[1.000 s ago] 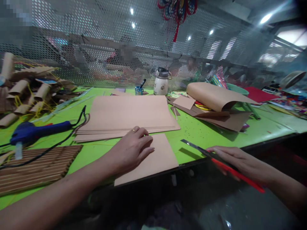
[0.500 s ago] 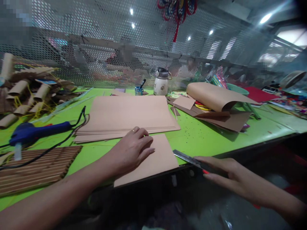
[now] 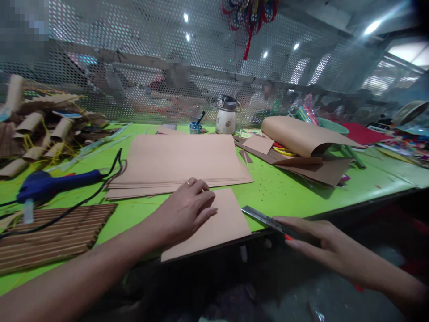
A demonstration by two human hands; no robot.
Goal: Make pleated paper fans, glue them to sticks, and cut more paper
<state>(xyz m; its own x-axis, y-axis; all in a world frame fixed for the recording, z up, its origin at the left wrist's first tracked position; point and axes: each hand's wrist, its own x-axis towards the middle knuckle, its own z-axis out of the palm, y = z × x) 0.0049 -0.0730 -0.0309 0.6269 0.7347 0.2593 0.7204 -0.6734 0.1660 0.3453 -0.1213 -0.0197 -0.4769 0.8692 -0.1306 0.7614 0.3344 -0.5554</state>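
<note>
My left hand (image 3: 187,210) rests on a small brown paper sheet (image 3: 223,223), fingers bent and slightly apart, holding nothing. The sheet's near edge reaches past the table's front edge. Beyond it lies a stack of larger brown sheets (image 3: 181,156). My right hand (image 3: 315,241) grips a utility knife (image 3: 264,219) with a long blade out. The blade's tip is beside the right edge of the small sheet.
On the left are a blue glue gun (image 3: 60,183) with a black cord, a ridged cardboard panel (image 3: 53,237) and cardboard tubes (image 3: 30,123). Behind stand a white bottle (image 3: 225,120) and a blue cup (image 3: 195,128). Rolled brown paper (image 3: 295,134) lies to the right.
The whole view has shifted slightly. The knife tip has moved a little up and left, nearer the small sheet's right edge. My left hand stays on the sheet.
</note>
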